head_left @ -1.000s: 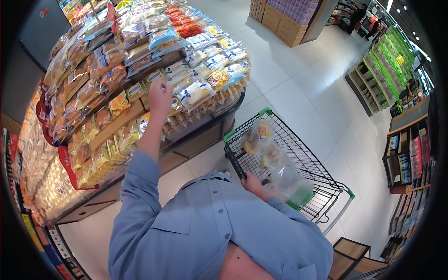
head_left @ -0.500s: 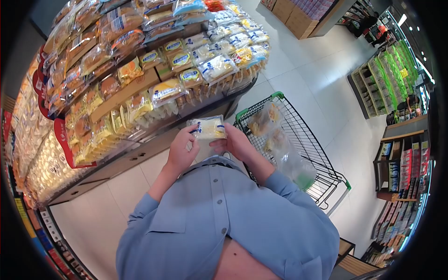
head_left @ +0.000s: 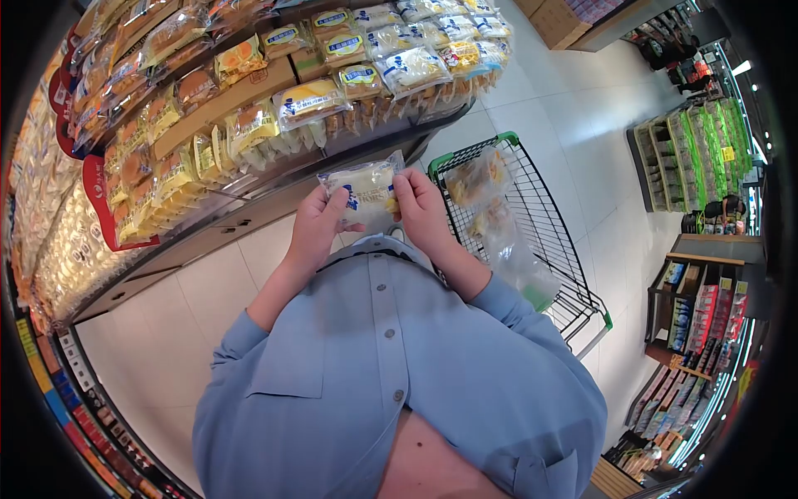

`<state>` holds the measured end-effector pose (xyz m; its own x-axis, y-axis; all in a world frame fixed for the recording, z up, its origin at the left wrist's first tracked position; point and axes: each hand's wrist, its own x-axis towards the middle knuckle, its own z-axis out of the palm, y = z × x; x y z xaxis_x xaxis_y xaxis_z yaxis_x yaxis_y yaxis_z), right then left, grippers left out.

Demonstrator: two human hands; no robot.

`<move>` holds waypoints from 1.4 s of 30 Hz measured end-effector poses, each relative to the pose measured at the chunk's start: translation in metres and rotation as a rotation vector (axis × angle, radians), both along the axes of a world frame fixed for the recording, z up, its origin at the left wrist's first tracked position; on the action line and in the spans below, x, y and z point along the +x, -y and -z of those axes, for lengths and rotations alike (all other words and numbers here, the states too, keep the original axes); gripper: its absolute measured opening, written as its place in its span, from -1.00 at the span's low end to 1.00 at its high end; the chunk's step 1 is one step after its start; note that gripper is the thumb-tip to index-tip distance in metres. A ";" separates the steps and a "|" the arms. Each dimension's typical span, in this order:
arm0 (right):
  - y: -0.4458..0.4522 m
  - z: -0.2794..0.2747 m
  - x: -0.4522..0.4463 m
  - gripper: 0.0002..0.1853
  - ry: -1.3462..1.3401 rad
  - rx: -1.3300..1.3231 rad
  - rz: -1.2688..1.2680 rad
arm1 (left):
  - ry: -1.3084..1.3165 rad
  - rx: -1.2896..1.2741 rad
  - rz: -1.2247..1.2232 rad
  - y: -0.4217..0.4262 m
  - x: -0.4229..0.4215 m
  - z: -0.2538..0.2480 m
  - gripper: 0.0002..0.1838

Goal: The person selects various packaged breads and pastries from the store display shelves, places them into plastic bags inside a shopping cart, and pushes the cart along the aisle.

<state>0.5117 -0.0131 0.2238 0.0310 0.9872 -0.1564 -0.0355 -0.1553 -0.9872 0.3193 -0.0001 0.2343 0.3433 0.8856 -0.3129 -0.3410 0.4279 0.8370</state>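
Note:
A clear plastic-wrapped bread pack (head_left: 366, 185) with blue print is held up between both hands, in front of the body. My left hand (head_left: 320, 223) pinches its left side, the thumb lying on the front. At the right edge my right hand (head_left: 418, 206) grips it, thumb on top. Just beyond the pack is the bakery display (head_left: 241, 150), stacked with rows of similar wrapped breads. To the right stands a wire shopping cart (head_left: 544, 200) with green corners, holding clear bags of food (head_left: 486, 187).
A red sign (head_left: 100, 200) sticks out at the display's left end. Green-trimmed shelving (head_left: 690, 154) and shelves of packaged goods (head_left: 706, 312) line the right side. Cardboard boxes (head_left: 553, 21) stand at the back, and tiled floor (head_left: 598, 108) runs past the cart.
Both hands have lifted the pack farther from the body, and its front now faces up more squarely. My left thumb has come onto the wrapper. The view has shifted slightly.

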 end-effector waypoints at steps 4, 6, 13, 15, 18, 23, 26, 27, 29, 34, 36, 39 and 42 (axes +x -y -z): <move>0.001 0.006 0.004 -0.76 0.153 0.101 0.055 | 0.089 -0.054 0.009 -0.003 0.000 0.009 -0.62; 0.002 -0.001 0.007 -0.74 0.233 0.102 0.067 | 0.191 -0.084 0.004 -0.005 0.004 0.005 -0.58; 0.007 -0.001 0.018 -0.76 0.178 0.184 0.130 | 0.192 -0.168 0.012 -0.016 0.025 0.003 -0.61; 0.008 -0.008 0.024 -0.76 -0.104 0.058 0.147 | 0.202 -0.111 0.046 -0.025 0.031 0.008 -0.62; 0.011 0.009 0.052 -0.74 -0.154 0.069 0.162 | 0.028 -0.017 -0.024 -0.066 0.038 0.022 -0.62; 0.029 0.102 0.100 -0.71 0.078 -0.116 0.259 | -0.209 0.206 -0.127 -0.164 0.074 -0.011 -0.65; 0.065 0.150 0.126 -0.68 0.496 -0.103 0.328 | -0.323 0.361 -0.170 -0.235 0.090 0.001 -0.62; 0.079 0.168 0.134 -0.68 0.492 -0.101 0.338 | -0.420 0.379 -0.202 -0.260 0.093 0.007 -0.61; 0.108 0.198 0.143 -0.67 0.765 -0.090 0.370 | -0.516 0.404 -0.223 -0.288 0.100 0.006 -0.59; 0.159 0.212 0.145 -0.65 0.834 -0.206 0.317 | -1.410 0.725 -0.269 -0.317 0.113 -0.003 -0.50; 0.172 0.222 0.145 -0.65 0.836 -0.272 0.268 | -1.514 0.704 -0.172 -0.312 0.113 -0.009 -0.50; 0.176 0.233 0.143 -0.66 0.941 -0.166 0.259 | -1.642 0.659 -0.070 -0.312 0.114 -0.013 -0.51; 0.174 0.233 0.145 -0.66 0.985 -0.165 0.258 | -1.683 0.626 -0.058 -0.318 0.115 -0.011 -0.51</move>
